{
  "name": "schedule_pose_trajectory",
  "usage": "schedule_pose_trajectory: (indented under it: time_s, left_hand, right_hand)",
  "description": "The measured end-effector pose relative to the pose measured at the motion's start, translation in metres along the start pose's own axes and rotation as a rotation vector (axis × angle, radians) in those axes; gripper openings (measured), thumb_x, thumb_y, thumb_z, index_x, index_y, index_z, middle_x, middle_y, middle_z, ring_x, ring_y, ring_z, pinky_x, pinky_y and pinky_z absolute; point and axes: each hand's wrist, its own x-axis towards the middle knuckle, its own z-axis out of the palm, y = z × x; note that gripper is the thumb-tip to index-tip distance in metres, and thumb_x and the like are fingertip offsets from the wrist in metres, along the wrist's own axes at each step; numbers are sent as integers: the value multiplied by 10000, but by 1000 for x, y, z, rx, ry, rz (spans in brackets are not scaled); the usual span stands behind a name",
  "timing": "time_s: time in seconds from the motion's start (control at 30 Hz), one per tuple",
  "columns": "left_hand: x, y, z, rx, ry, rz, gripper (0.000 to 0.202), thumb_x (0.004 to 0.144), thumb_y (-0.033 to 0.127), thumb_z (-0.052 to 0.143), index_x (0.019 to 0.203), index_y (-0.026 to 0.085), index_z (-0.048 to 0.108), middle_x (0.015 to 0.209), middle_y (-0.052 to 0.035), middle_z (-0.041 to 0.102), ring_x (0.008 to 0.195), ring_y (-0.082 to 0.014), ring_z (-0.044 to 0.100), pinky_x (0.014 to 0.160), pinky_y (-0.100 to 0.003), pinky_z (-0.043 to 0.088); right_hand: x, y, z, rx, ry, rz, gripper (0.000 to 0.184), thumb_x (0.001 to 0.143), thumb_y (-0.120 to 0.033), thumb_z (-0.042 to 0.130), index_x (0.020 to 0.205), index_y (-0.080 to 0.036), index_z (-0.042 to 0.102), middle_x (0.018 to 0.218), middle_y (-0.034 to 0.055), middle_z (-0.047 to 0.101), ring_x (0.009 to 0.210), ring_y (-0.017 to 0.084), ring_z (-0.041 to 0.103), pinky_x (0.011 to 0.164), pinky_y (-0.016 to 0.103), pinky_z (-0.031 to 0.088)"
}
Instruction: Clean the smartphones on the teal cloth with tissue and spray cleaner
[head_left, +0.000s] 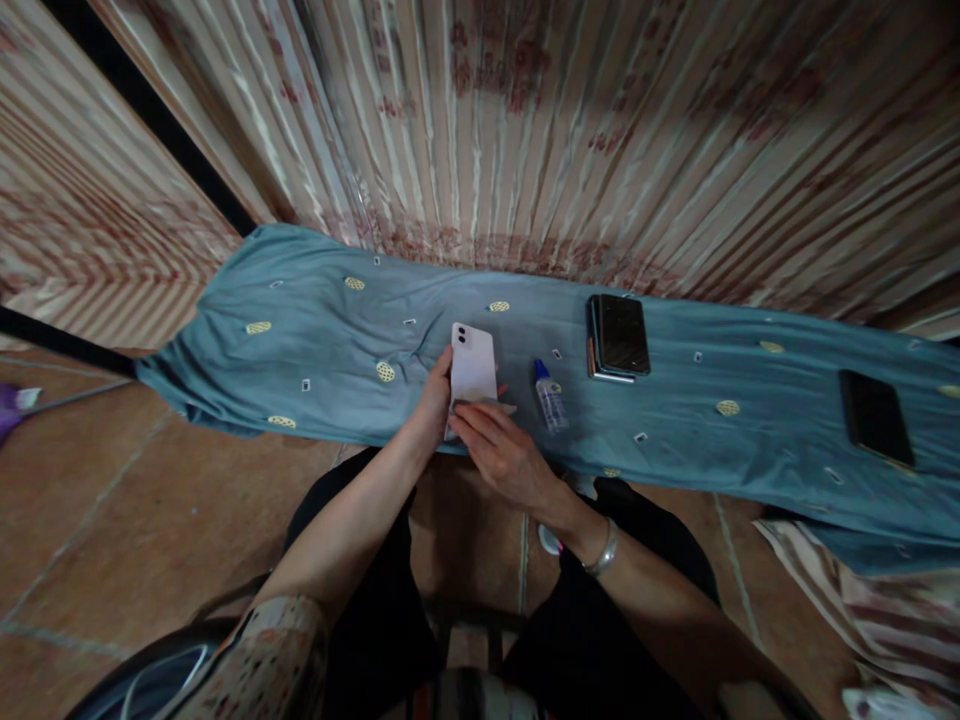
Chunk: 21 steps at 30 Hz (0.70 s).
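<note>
My left hand (437,400) is wrapped round the side of a pale lilac smartphone (473,362), whose back with two camera lenses faces up. Over the phone's lower end, my right hand (504,450) has its fingers pressed together on a small greyish cloth (508,407), mostly hidden under them. The phone's bottom edge is covered by that hand. Just right of the phone, a clear spray bottle with a blue top (551,398) lies on the teal patterned cloth cover (420,300).
A stack of dark phones (622,335) lies right of the bottle. Farther right is a single black phone (877,418). A pleated curtain (480,150) hangs behind the covered surface, and a dark pole (157,120) slants down at the left. Tiled floor (82,500) shows below.
</note>
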Motion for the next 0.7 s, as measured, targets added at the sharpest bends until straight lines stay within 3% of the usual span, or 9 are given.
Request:
schedule_pose_trajectory:
  time_s: [0.23,0.4,0.57,0.7]
  left_hand:
    - [6,5,-2,-88,-52,40,583,1095,505,317,1371,159,697,964,-129,841,1017,-310,800,919,-478,659]
    - [9,13,-4,-121,-60,61,596,1086,507,336,1416,149,679,991,-132,843,972,-305,811,952,-500,653]
    - [11,17,-7,-130,-102,63,618,1093,542,317,1470,180,647,1074,-123,843,991,-305,809,980,-540,641]
    - [15,15,-13,-96,-144,90,605,1092,537,341,1469,178,649,1087,-120,844,1006,-300,809,970,-496,643]
  right_hand:
    - [-2,11,-2,-25,-15,76,443,1059,-76,476,1411,-162,730,1358,159,768,1299,278,690,1175,480,592]
    - [-6,24,0,111,47,243,390,1061,-149,517,1349,-202,774,1353,133,780,1254,271,714,1151,479,601]
    - [-6,38,4,530,193,597,280,987,-375,708,1219,-292,842,1301,59,817,1211,269,759,1113,466,612]
    - [-1,42,9,1026,241,978,398,767,-585,884,1031,-287,876,1061,25,870,1007,279,807,982,468,659]
